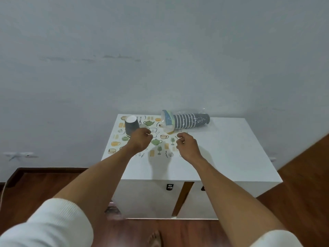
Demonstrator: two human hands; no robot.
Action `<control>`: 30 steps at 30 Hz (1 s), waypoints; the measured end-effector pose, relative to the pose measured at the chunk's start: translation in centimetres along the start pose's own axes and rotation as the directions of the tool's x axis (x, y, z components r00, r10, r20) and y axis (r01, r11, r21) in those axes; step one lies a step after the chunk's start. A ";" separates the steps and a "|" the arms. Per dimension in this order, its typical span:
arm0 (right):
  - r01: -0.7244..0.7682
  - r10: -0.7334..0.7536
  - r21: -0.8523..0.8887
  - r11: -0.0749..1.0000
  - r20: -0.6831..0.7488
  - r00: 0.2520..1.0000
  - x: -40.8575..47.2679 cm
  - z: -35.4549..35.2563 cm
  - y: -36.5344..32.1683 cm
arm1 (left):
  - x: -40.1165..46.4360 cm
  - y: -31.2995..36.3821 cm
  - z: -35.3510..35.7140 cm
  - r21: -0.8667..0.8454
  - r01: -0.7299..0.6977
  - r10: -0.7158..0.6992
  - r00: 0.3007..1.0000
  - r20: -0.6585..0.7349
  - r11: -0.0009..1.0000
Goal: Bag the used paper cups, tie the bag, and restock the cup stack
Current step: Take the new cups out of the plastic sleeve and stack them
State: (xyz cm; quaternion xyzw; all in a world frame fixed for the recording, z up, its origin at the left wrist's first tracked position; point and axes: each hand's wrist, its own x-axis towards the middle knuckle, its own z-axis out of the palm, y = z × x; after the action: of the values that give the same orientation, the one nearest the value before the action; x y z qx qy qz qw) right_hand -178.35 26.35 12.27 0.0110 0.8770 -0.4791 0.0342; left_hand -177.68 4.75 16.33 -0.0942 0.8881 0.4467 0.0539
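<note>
A sleeve of nested grey paper cups (188, 120) lies on its side in clear wrapping at the back of the white table (222, 157). One grey cup (131, 125) stands upside down at the back left, on a mat printed with teapots (156, 141). My left hand (140, 141) is just right of that cup, its fingers pinched together. My right hand (187, 145) is pinched too, a short way in front of the sleeve's mouth. Each pinch holds a pale edge of what looks like a thin see-through bag stretched between them. It is barely visible, with a soft shadow on the table below.
The table stands against a plain grey wall, with a wooden floor (35, 189) around it. Its right half is bare white top. Two cabinet fronts with small dark latches (169, 186) face me below the front edge. My bare foot (155, 238) is on the floor below.
</note>
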 end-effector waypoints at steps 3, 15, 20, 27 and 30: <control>-0.006 0.005 -0.020 1.000 -0.037 0.999 2.1 -1.5 0.9 | 2.6 0.7 1.5 0.008 -0.002 0.002 1.000 0.004 1.000; 0.028 -0.075 -0.272 0.962 -0.166 0.983 12.6 -5.9 2.8 | 13.5 3.8 5.0 -0.034 0.071 -0.069 0.997 0.033 0.997; 0.095 -0.097 -0.522 0.848 0.023 0.995 16.4 -6.2 3.4 | 16.0 3.9 6.1 -0.128 0.064 -0.052 0.994 0.097 0.990; 0.172 -0.036 -0.784 0.597 0.188 0.981 19.2 -7.3 5.5 | 16.7 5.4 5.0 -0.327 0.082 -0.034 0.988 0.149 0.942; 0.143 -0.017 -0.787 0.600 0.166 0.986 19.4 -7.1 5.8 | 17.0 5.9 5.0 -0.405 0.152 -0.090 0.981 0.170 0.902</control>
State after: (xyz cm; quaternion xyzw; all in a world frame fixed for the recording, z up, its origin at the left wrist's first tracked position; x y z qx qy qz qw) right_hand -197.76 35.21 9.88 -0.0785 0.9933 -0.0389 0.0760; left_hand -195.52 10.16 14.93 -0.1255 0.7586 0.6270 0.1256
